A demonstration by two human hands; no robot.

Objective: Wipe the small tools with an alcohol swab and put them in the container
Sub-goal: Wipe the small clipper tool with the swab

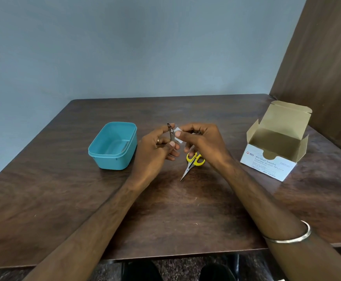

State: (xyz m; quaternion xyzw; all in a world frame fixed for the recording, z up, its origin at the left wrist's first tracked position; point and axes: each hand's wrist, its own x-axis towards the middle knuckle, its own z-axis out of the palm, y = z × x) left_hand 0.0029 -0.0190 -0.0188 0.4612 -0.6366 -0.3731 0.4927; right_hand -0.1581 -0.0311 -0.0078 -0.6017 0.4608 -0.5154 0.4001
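Above the middle of the table, my left hand (157, 147) pinches a small metal nail clipper (171, 132) and holds it upright. My right hand (202, 142) pinches a small white alcohol swab (178, 135) against the clipper's side. Small scissors with yellow handles (193, 163) lie on the table just below my right hand, blades pointing toward me. The teal plastic container (113, 146) stands open to the left of my hands, and nothing shows inside it.
An open white box of alcohol swabs (275, 157) stands at the right, its flaps raised. The brown wooden table (165, 216) meets a blue-grey wall behind and a brown panel (323, 67) at the right.
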